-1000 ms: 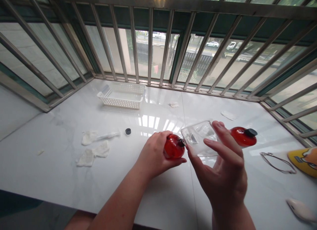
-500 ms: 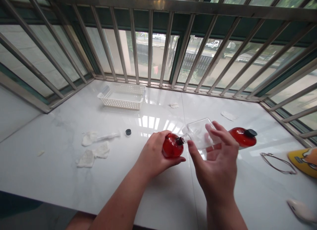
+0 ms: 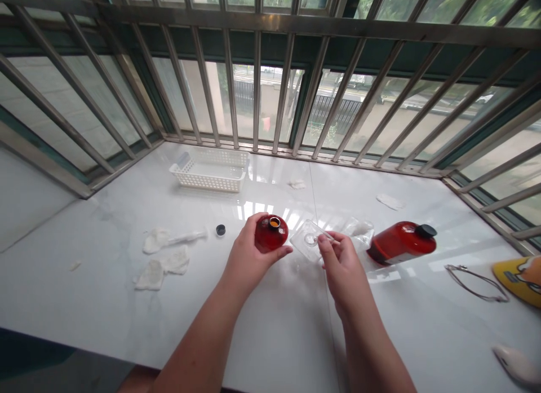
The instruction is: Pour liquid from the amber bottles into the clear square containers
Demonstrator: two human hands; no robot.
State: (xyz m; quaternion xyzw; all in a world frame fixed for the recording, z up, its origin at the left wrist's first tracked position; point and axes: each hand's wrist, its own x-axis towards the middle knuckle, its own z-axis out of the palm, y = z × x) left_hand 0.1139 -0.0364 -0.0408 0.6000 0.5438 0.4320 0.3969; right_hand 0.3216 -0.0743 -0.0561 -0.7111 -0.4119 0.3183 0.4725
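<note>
My left hand (image 3: pixel 250 252) is wrapped round an uncapped red bottle (image 3: pixel 267 239), its round mouth facing up toward me. To its right, my right hand (image 3: pixel 340 260) pinches a clear square bottle (image 3: pixel 305 242), whose open neck points up. The two bottles are apart. Behind my right hand lies a clear, crinkled plastic item (image 3: pixel 359 230). A second red bottle (image 3: pixel 399 243) with a black cap is just right of it. Left of my left hand, a small black cap (image 3: pixel 220 230) rests on the table.
A white perforated basket (image 3: pixel 209 181) sits at the back left. Crumpled tissues (image 3: pixel 150 274) and a clear dropper (image 3: pixel 190 235) lie at left. A cord loop (image 3: pixel 475 288), a yellow object (image 3: pixel 519 277) and a pale object (image 3: pixel 515 365) are at right. Metal bars line the window.
The clear bottle has left the red bottle's mouth and now stands upright, lower and to the left. My left hand has moved left with the red bottle.
</note>
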